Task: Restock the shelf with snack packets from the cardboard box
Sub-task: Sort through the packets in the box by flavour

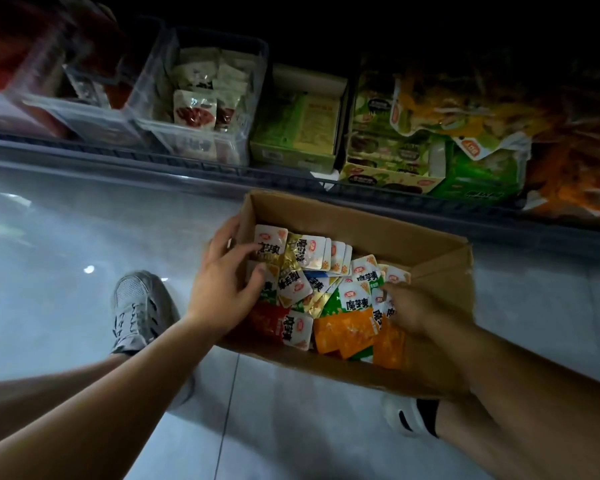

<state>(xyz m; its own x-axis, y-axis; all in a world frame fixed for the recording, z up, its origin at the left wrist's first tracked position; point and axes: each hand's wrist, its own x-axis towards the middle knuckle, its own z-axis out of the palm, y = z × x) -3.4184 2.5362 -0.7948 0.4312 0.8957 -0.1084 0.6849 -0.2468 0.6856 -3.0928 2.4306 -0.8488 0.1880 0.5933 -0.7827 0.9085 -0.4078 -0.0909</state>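
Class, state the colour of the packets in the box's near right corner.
Orange packets, head view.

The shiny floor (66,237) holds a cardboard box (361,216) and a grey shoe (136,306) — just behind, the low shelf (187,161) carries clear bins (187,143), green boxes (291,154) and orange bags (568,161).
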